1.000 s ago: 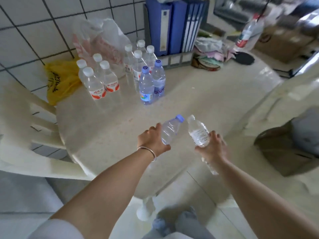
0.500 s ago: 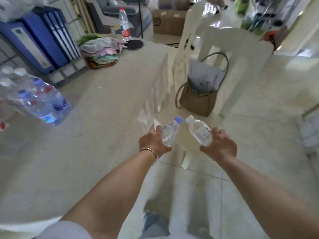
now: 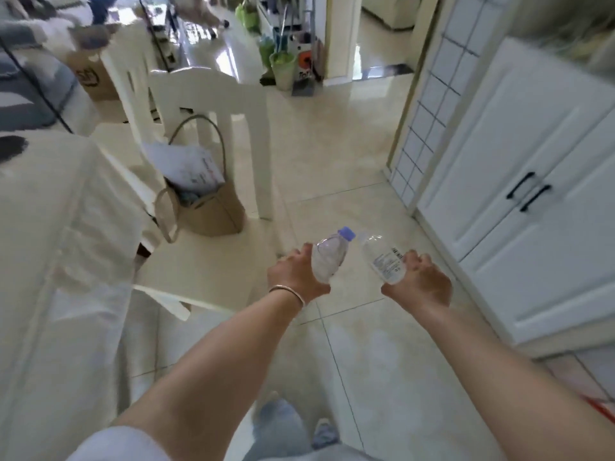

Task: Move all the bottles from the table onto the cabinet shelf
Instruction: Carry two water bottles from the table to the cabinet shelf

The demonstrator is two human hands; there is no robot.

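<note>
The person carries one bottle in each hand over the floor [image 3: 349, 181], between the surface [image 3: 50, 227] on the left and the cabinet [image 3: 519, 168] on the right. The left hand [image 3: 294, 276] has its fingers closed round a blue-capped bottle [image 3: 329, 257]; the right hand [image 3: 417, 284] has its fingers closed round a clear bottle [image 3: 382, 259] with a printed label. Both bottles tilt away from the body, necks leaning toward each other, the tops close but seemingly not touching. The cabinet lies to the right of both hands, so the right hand is the nearer one. Its two doors are shut, black handles [image 3: 529, 191] side by side (no shelf shows in this view). Judged from this, the coming move turns on swinging rightward, and neither hand is free for a handle.
</note>
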